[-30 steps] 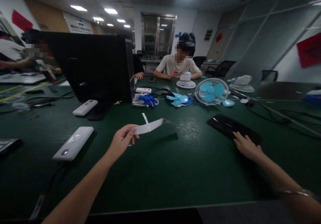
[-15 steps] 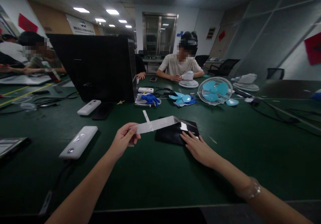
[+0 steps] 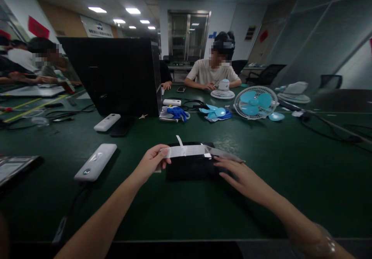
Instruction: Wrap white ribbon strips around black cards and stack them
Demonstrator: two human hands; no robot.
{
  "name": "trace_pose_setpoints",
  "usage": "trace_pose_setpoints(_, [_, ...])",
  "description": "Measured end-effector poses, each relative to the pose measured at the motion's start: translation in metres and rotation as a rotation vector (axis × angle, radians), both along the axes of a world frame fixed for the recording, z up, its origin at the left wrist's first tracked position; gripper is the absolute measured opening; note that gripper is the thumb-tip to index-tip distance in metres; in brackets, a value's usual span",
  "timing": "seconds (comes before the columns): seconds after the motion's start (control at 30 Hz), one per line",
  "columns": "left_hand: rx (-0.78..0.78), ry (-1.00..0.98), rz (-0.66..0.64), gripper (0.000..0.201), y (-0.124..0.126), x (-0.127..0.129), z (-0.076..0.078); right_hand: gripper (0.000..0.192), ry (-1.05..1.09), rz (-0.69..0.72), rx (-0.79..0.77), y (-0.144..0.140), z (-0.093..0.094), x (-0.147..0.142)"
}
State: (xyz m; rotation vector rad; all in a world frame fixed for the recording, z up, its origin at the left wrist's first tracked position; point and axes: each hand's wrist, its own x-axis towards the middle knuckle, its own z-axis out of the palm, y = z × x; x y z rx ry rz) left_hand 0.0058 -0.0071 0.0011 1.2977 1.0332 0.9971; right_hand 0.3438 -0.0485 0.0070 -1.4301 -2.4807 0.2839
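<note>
Nearest you, your left hand (image 3: 149, 165) has its fingers pinched on the left end of a white ribbon strip (image 3: 188, 151), which runs level to the right above a flat black panel (image 3: 190, 168) lying on the green bench (image 3: 186, 208). Your right hand (image 3: 242, 175) rests with fingers spread and released, fingertips touching the panel's right edge, beside the strip's clear right end. Left of your left hand, a white oblong device (image 3: 95, 162) lies on the bench; farther left, a dark tray (image 3: 14, 168) at the edge. Mid-bench: a second white device (image 3: 107, 122) beside a dark phone (image 3: 121, 126), a large black monitor back (image 3: 116, 77), blue gloves (image 3: 178, 114), loose blue fan blades (image 3: 215, 113), a white-caged fan (image 3: 255, 102) with blue blades. Far side: a seated person in a pale shirt (image 3: 213, 73) with hands at a small white fan base (image 3: 223, 90); other people far left (image 3: 40, 67).
</note>
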Motion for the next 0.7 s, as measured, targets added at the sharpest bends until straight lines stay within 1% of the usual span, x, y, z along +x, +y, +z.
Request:
trace_pose_setpoints(0.07, [-0.014,0.0,-0.027,0.038,-0.001,0.002,0.001,0.036,0.105,-0.122,0.173,-0.002,0.011,0.008])
trace_pose_setpoints(0.13, [-0.029,-0.01,-0.07,0.037,-0.003,0.005,0.002,0.033,0.194,-0.208,0.375,-0.003,0.021,0.006])
trace_pose_setpoints(0.17, [-0.037,-0.012,-0.096,0.037,-0.004,0.006,0.002,0.031,0.209,-0.213,0.452,-0.003,0.024,0.0])
trace_pose_setpoints(0.2, [-0.043,-0.01,-0.12,0.036,-0.005,0.007,0.001,0.03,0.193,-0.183,0.489,-0.003,0.026,-0.007])
trace_pose_setpoints(0.23, [-0.047,-0.006,-0.143,0.035,-0.006,0.008,0.0,0.033,0.151,-0.122,0.487,-0.003,0.025,-0.017])
trace_pose_setpoints(0.27, [-0.052,0.0,-0.167,0.034,-0.006,0.009,-0.001,0.042,0.094,-0.042,0.453,-0.002,0.023,-0.028])
trace_pose_setpoints(0.33, [-0.066,0.009,-0.205,0.033,-0.006,0.01,-0.005,0.061,-0.006,0.119,0.346,0.0,0.016,-0.048])
trace_pose_setpoints(0.37, [-0.077,0.012,-0.225,0.033,-0.006,0.01,-0.007,0.064,-0.028,0.175,0.3,0.002,0.013,-0.056])
trace_pose_setpoints(0.4, [-0.086,0.018,-0.248,0.033,-0.006,0.01,-0.009,0.063,-0.03,0.212,0.269,0.003,0.009,-0.061])
trace_pose_setpoints(0.47, [-0.102,0.052,-0.289,0.033,-0.004,0.01,-0.011,0.053,0.006,0.248,0.24,0.007,0.006,-0.065])
trace_pose_setpoints(0.57, [-0.106,0.198,-0.29,0.037,-0.002,0.008,-0.014,0.043,0.021,0.282,0.202,0.015,0.007,-0.058])
trace_pose_setpoints(0.63, [-0.055,0.336,-0.25,0.041,-0.001,0.006,-0.015,0.043,-0.017,0.293,0.186,0.021,0.007,-0.051])
trace_pose_setpoints(0.7, [0.039,0.462,-0.213,0.038,0.0,0.006,-0.017,0.043,-0.063,0.292,0.176,0.027,0.003,-0.045])
